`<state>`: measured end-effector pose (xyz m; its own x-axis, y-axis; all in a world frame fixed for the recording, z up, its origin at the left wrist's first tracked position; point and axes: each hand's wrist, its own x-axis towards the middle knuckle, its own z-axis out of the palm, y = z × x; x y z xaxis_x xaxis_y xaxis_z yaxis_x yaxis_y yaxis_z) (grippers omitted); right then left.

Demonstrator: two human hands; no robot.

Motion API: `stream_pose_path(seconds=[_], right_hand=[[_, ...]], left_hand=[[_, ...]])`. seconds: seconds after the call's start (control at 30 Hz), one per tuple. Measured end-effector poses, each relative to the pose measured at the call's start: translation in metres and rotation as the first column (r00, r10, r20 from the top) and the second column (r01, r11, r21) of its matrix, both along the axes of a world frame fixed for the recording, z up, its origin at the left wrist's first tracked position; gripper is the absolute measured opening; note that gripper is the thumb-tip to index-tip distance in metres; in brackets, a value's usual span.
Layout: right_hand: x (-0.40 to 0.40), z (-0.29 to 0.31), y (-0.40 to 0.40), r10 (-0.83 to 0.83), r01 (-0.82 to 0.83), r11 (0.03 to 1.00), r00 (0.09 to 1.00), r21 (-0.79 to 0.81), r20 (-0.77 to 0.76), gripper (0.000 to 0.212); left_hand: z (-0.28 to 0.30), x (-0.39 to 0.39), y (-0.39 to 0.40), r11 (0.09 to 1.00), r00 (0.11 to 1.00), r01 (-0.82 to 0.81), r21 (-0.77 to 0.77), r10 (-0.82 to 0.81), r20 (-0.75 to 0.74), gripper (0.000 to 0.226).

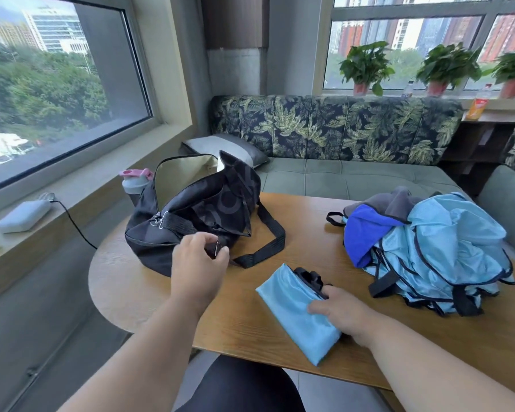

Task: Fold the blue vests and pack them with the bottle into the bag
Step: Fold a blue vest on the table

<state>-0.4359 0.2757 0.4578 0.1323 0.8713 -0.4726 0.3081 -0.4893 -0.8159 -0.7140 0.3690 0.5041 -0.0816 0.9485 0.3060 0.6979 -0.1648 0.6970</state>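
A black duffel bag [197, 212] lies unzipped on the left of the wooden table [250, 322], its pale lining showing. My left hand [195, 260] grips a black strap buckle at the bag's near side. A folded light-blue vest [292, 310] lies near the table's front edge, and my right hand [342, 313] rests on its right side, fingers curled over its edge by the black straps. A heap of unfolded light-blue vests [446, 254], with a darker blue cloth and a grey one, sits at the right. A grey bottle with a pink lid [136, 181] stands behind the bag.
A white power bank [23, 217] with a black cable lies on the window ledge at the left. A leaf-patterned sofa [333, 129] with a grey cushion runs behind the table. Potted plants [366, 66] line the far sill. My knee shows below the table's front edge.
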Motion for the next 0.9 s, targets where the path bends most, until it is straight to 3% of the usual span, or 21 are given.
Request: stream_pose_path(seconds=[0.17,0.3,0.37,0.43,0.57,0.63,0.9], right_hand=[[0.004,-0.003,-0.008,-0.077,0.079,0.996,0.994,0.03,-0.084,0.026],[0.004,-0.005,-0.011,-0.094,0.098,0.994,0.991,0.039,-0.09,0.027],[0.004,-0.005,-0.012,-0.097,0.101,0.994,0.991,0.043,-0.093,0.027],[0.004,-0.005,-0.012,-0.103,0.108,0.993,0.99,0.049,-0.1,0.026],[0.003,-0.004,-0.013,-0.11,0.117,0.992,0.987,0.054,-0.119,0.025],[0.003,-0.002,-0.015,-0.104,0.113,0.992,0.985,0.058,-0.135,0.023],[0.013,0.003,-0.025,-0.222,0.281,0.953,0.9,0.111,-0.374,0.025]], left_hand=[[0.029,-0.015,0.026,0.983,0.983,-0.146,0.115,0.157,-0.099,0.053],[0.037,-0.026,0.055,0.98,0.944,-0.178,-0.089,0.144,-0.297,0.092],[0.035,-0.028,0.064,0.97,0.899,-0.182,-0.159,0.099,-0.427,0.097],[0.029,-0.027,0.066,0.966,0.862,-0.158,-0.205,0.033,-0.505,0.085],[0.01,-0.018,0.055,0.971,0.834,-0.07,-0.23,-0.07,-0.548,0.026],[0.004,-0.014,0.044,0.973,0.831,-0.022,-0.229,-0.109,-0.545,0.012],[-0.001,0.016,-0.017,0.949,0.807,0.234,-0.212,-0.312,-0.501,0.031]])
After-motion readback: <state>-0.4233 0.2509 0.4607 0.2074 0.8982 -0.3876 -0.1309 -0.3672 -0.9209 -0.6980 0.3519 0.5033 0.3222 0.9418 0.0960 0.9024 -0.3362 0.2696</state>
